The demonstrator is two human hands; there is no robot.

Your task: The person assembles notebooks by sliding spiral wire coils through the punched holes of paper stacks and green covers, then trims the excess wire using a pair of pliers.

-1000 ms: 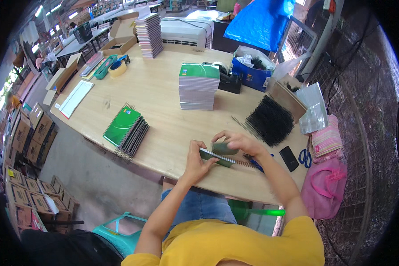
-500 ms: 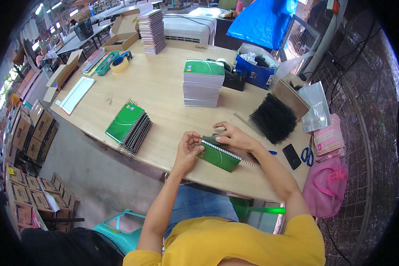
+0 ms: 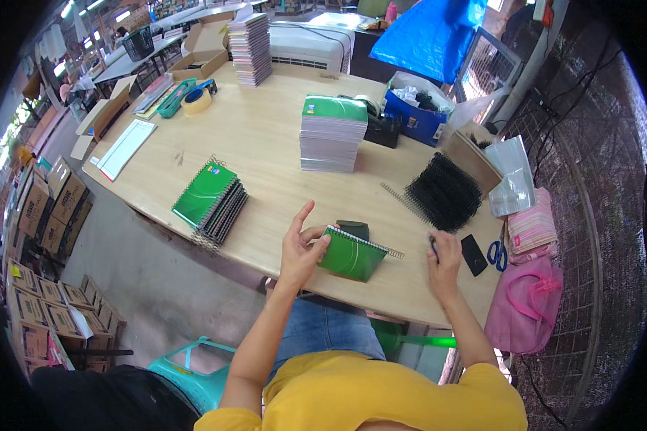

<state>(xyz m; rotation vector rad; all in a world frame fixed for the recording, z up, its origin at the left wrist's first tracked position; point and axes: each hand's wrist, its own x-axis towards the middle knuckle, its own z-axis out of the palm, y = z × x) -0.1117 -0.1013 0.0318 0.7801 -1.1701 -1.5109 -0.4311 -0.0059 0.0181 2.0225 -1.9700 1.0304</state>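
My left hand grips the left end of a green notebook close to the table's front edge, thumb on its cover and index finger raised. A wire coil runs through the notebook's upper edge and sticks out past its right end. Behind that edge, a dark green flap stands partly hidden. To the right, my right hand is closed round a small dark blue tool, mostly covered by the fingers, so its kind does not show. It is apart from the notebook, beside a black phone.
Coil-bound green notebooks are stacked at left; a taller pile of green-covered books stands behind. Black coils lie at right, near blue scissors and a pink bag. Yellowish tape sits far left.
My right hand has left the notebook, moved right and closed on the small blue tool that lay on the table. My left hand keeps hold of the notebook, its index finger now raised.
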